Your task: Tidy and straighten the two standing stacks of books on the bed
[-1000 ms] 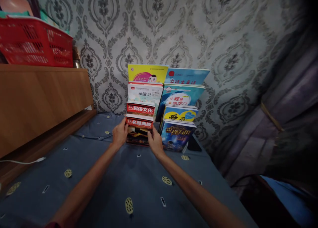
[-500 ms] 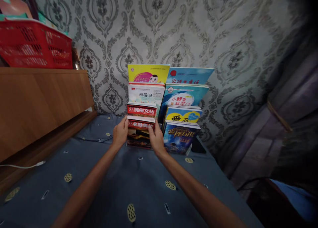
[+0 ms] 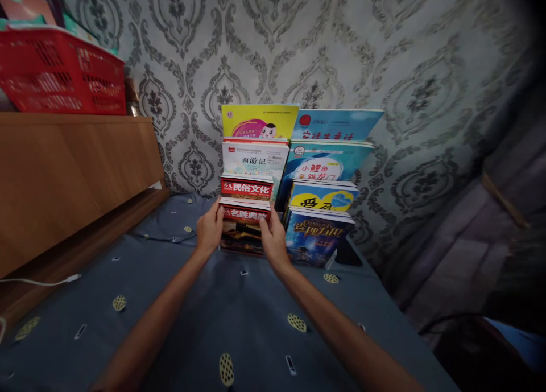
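My left hand [image 3: 210, 228] and my right hand [image 3: 273, 238] grip the two sides of a dark book with a red title band [image 3: 244, 235], the front one of the left row. Its lower edge meets the dark bedding. Directly behind it stand a red-banded book [image 3: 247, 188], a white book [image 3: 255, 157] and a yellow book [image 3: 260, 119], stepped upward. Beside my right hand, the right row has a dark blue book [image 3: 313, 241] in front, then a yellow-and-blue book [image 3: 319, 197], a blue book [image 3: 333, 156] and a taller light blue book [image 3: 341, 122].
A wooden headboard [image 3: 77, 181] runs along the left, with a red plastic basket [image 3: 63, 70] on top and a white cable [image 3: 42, 282] below. A dark flat object [image 3: 348, 254] lies beside the right row. Patterned wallpaper [image 3: 409, 96] rises behind; a curtain [image 3: 464, 250] hangs at right.
The view has shifted slightly, so the books appear a little larger and farther right. Both hands keep their hold on the front left book.
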{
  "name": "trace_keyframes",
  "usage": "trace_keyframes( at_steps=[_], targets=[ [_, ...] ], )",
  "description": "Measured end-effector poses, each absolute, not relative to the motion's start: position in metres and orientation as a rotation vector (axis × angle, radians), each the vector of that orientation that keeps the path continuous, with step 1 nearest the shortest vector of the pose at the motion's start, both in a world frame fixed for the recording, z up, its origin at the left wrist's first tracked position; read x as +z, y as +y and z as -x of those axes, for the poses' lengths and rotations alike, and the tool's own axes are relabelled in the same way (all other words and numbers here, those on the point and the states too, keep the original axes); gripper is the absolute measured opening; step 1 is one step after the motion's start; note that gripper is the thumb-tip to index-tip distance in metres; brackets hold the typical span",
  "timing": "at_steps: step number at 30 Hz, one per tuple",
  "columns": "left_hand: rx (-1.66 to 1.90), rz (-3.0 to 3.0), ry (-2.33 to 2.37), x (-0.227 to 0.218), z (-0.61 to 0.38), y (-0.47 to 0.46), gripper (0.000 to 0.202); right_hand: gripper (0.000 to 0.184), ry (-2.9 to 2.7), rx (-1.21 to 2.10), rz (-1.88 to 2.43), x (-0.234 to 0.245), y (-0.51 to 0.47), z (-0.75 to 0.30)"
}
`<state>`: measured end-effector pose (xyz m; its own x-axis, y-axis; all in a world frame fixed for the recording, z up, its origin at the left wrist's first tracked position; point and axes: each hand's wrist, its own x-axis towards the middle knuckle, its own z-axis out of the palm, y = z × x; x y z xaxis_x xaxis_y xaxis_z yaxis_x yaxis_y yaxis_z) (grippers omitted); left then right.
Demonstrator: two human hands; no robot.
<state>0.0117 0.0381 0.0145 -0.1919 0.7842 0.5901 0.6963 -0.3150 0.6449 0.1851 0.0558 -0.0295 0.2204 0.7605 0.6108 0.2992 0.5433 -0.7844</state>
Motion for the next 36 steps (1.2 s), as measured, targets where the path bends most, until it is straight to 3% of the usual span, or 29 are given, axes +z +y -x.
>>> trace_keyframes(
  at_steps=[15,24,36],
  targets=[
    [1.494,-2.023,1.694,0.014,0.001,0.046,0.041,0.064,-1.386,0.37,1.061,-0.018,0.048,-0.187],
    [1.387,-2.675,1.948,0.01,-0.011,0.037,0.046,0.051,-1.849,-0.373,1.066,0.001,0.029,-0.183],
    [1.458,-2.762,1.903,-0.003,-0.007,0.064,0.04,0.049,-1.906,-0.527,1.081,-0.008,0.058,-0.187]
  ],
)
